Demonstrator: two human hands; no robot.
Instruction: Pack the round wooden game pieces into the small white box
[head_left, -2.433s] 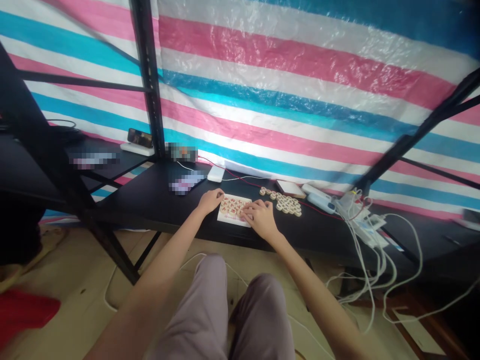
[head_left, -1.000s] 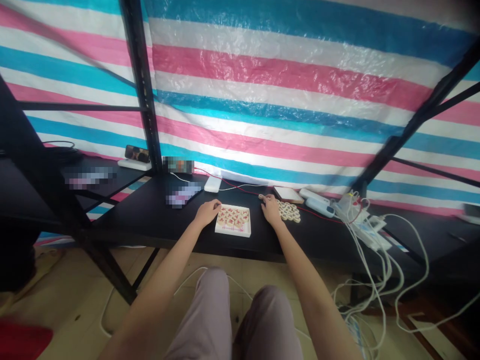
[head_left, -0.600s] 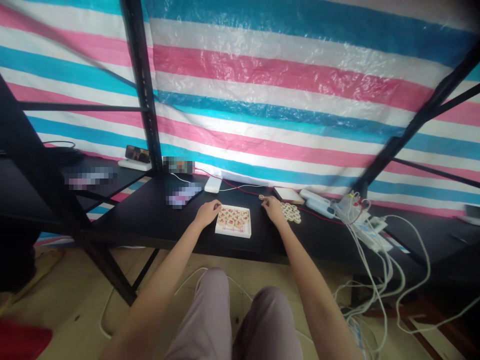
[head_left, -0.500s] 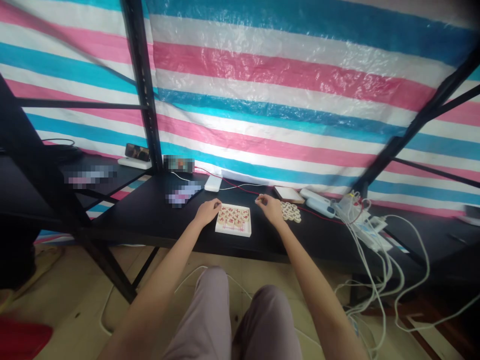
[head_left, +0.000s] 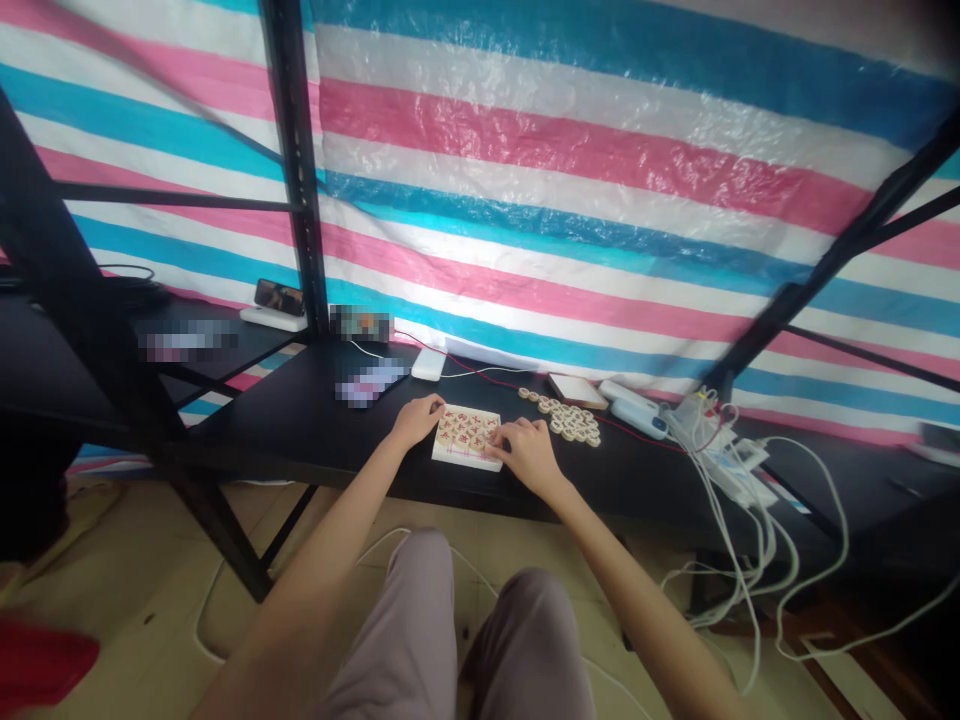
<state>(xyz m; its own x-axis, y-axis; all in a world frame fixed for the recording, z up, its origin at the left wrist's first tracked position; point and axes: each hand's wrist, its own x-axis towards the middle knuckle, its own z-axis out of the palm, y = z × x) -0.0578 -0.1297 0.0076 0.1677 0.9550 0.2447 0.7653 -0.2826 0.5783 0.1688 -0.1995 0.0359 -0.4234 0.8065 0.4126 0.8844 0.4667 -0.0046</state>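
A small white board [head_left: 466, 458] with several round wooden pieces marked in red lies near the front edge of the black table [head_left: 300, 420]. My left hand [head_left: 416, 415] rests at the board's left edge, its fingers curled against it. My right hand [head_left: 525, 452] sits at the board's right edge with its fingers bent down over the pieces; whatever is in its fingertips is hidden. A pile of loose round pieces [head_left: 571, 421] lies just right of that hand.
Behind the board lie a phone [head_left: 367, 382], a white power bank [head_left: 429, 365], a flat wooden lid [head_left: 577, 390] and white devices [head_left: 634, 405]. A tangle of white cables [head_left: 724, 460] hangs off the table at right. A black rack post [head_left: 298, 170] stands before the striped tarp.
My right hand went to the pile of loose pieces, pinched there, and has come back to the board's right edge. My left hand stayed at the board.
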